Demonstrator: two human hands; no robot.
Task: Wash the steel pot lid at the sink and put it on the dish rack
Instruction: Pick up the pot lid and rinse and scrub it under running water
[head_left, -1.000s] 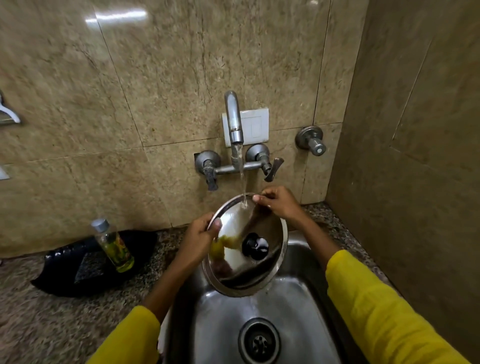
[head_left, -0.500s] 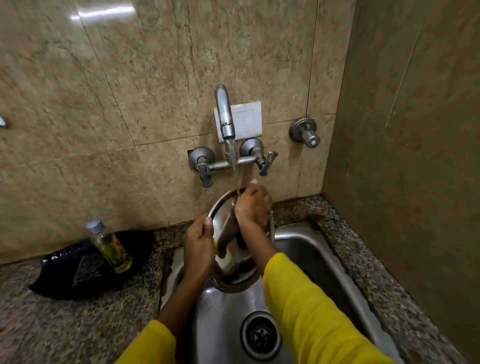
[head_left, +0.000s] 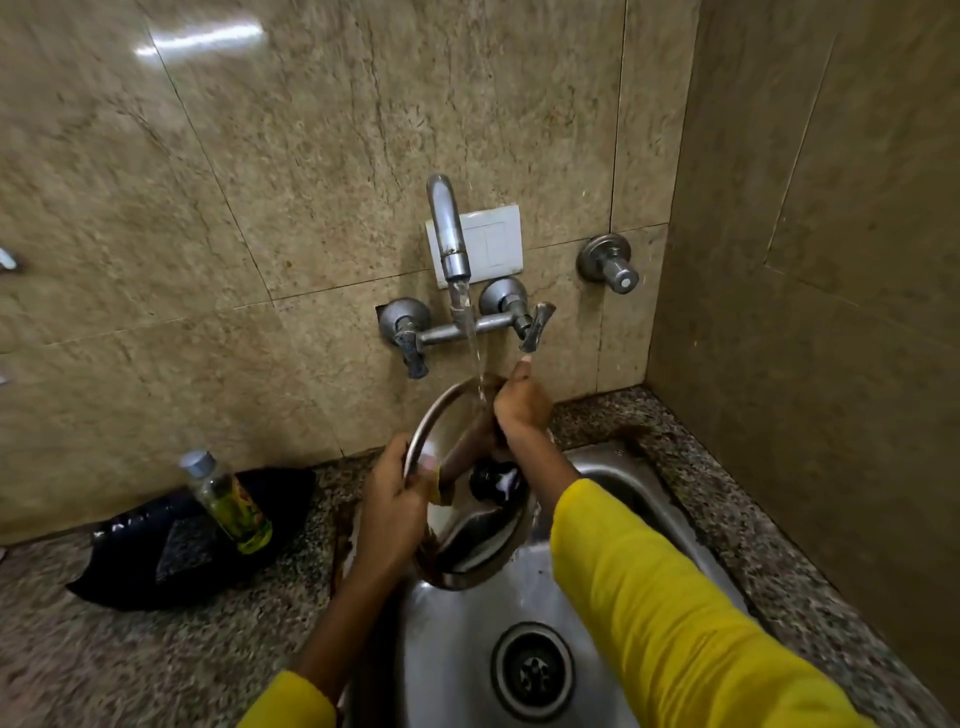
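Your left fingers (head_left: 402, 467) grip the rim of the lid (head_left: 467, 540). Your right fingers (head_left: 522, 374), which pinched its top edge a second ago, now lie across its wet face, curl unclear. The lid tilts above the sink (head_left: 457, 649) under the tap (head_left: 449, 234), still rinsing.

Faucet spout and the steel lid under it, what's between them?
A stream of running water, falling from the faucet spout onto the upper edge of the steel pot lid; the head view shows it.

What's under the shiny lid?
The steel sink with its round drain lies below the pot lid. The part right beneath the lid is covered from view.
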